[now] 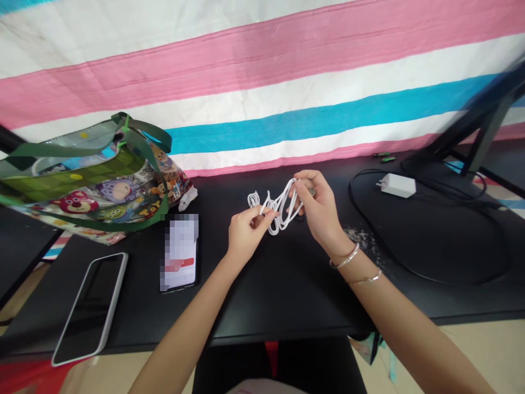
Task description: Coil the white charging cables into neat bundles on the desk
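Note:
A white cable (pixel 283 214), gathered in loose loops, is held between my two hands above the black table. My left hand (pixel 249 232) pinches the loops at their left side between thumb and fingers. At the other side, my right hand (pixel 315 202) is closed round the upper right part of the loops, with two silvery bangles on that wrist. A small bundle of white strands sticks out past my left fingertips. Something dark shows just below my right fingers; I cannot make out what it is.
Left on the black table (pixel 287 295) lie a lit phone (pixel 179 251), a dark-screened white-edged phone (pixel 91 309) and a cartoon-printed bag (pixel 102 186). Right are a white charger plug (pixel 397 186), a looped black cable (pixel 381 246) and pale crumbs (pixel 361 238). A striped sheet (pixel 246 71) hangs behind.

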{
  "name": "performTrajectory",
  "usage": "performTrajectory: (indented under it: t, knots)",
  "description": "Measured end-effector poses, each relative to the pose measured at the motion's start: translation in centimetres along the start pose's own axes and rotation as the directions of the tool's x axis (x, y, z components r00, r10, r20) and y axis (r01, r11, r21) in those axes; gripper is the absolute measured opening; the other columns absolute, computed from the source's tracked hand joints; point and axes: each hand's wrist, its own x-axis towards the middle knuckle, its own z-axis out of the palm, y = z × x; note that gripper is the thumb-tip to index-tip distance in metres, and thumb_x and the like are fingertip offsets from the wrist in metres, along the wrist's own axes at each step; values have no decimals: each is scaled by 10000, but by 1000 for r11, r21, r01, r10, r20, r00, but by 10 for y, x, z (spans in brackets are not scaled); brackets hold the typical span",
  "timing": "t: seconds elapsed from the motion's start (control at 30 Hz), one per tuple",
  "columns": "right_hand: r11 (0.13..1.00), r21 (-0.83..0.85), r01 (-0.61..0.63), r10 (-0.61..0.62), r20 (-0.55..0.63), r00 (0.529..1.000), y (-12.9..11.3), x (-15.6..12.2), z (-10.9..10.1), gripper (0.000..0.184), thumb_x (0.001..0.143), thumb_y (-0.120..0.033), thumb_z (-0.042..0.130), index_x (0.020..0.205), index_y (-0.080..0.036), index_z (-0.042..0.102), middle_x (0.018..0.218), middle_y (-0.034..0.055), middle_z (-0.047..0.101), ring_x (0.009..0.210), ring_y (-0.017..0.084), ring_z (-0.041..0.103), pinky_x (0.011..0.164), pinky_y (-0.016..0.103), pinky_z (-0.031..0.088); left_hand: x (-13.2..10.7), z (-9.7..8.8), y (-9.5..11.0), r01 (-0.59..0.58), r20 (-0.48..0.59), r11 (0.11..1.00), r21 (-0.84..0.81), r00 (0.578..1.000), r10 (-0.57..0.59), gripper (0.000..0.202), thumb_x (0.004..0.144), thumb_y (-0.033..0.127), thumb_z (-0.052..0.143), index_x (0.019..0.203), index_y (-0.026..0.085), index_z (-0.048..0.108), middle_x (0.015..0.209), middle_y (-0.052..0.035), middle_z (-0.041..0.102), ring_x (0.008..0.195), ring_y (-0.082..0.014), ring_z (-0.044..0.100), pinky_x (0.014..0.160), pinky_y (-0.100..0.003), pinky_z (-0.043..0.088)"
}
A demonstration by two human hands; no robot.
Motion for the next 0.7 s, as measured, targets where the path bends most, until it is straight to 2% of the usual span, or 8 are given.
performTrajectory:
  t: [0.2,0.43,0.57,0.7]
  knots:
    - [999,-26,35,-34,37,999,-1,-2,-1,171,833,-384,560,880,-239,480,632,-59,555,368,55,405,350,203,306,0,-2,1,3,24,988,153,1000,-7,166,786,278,620,701,182,724,545,36,593,483,-73,449,504,-193,321]
    - [996,-65,56,-53,52,997,-3,-3,1,210,790,-379,616,871,-236,485,550,-81,490,398,92,496,347,209,294,-1,2,-3,-146,19,980,132,989,144,136,778,237,647,668,184,707,520,48,550,476,-72,459,507,-180,352]
    - [981,-166,96,-94,18,995,-2,-5,0,157,794,-325,616,819,-230,494,508,-84,444,424,91,455,396,218,323,-3,4,-2,-184,56,973,142,982,178,137,786,238,648,673,177,695,524,48,542,482,-74,464,514,-178,367]
    - [973,-210,91,-86,33,996,-1,-6,0,157,847,-369,569,816,-236,492,535,-70,459,424,88,446,398,225,325,-4,4,-1,-210,81,962,176,977,198,154,804,254,629,684,177,687,529,47,522,490,-79,459,529,-184,379]
